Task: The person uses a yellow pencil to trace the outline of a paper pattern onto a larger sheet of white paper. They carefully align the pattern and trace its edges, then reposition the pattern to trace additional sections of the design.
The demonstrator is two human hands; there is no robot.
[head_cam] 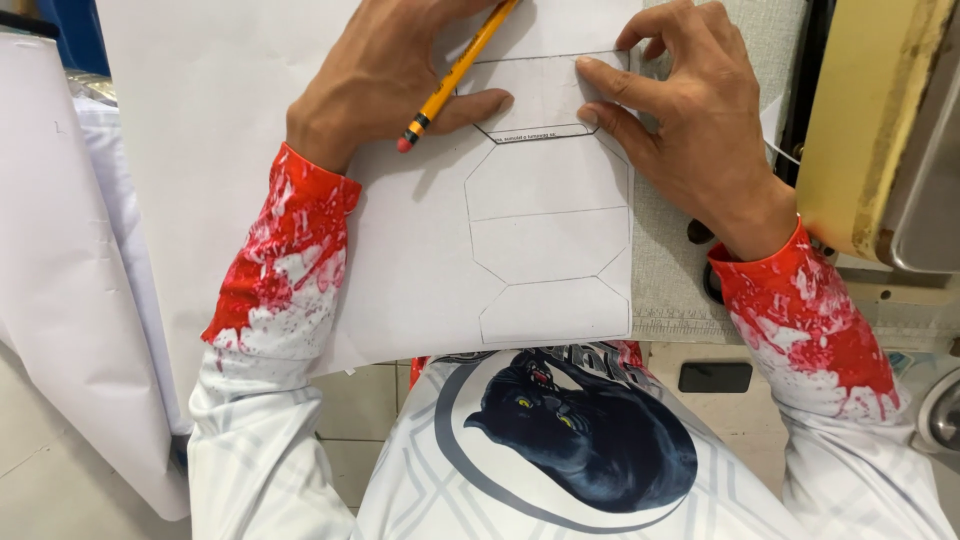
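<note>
A large white paper sheet (400,250) lies across the work surface and hangs over its near edge, with several six-sided outlines drawn in a column on its right part. On top of it, at the head of that column, sits a small white template (535,95) with angled lower corners. The left hand (385,75) rests knuckles-up on the sheet, fingers curled shut around a yellow pencil (455,75) whose pink eraser end points back toward the person, while its thumb stretches flat onto the template's left edge. The right hand (690,120) is spread partly open, holding nothing, its fingertips (590,70) pressing the template's right edge down. To the right stands a cream-coloured machine body (880,130) on a grey textured table (670,280), just beside the right wrist. More white paper (70,300) droops at the far left. Both forearms, in white sleeves splashed with red, angle inward from the lower corners, wrists bent so the hands meet over the template.
</note>
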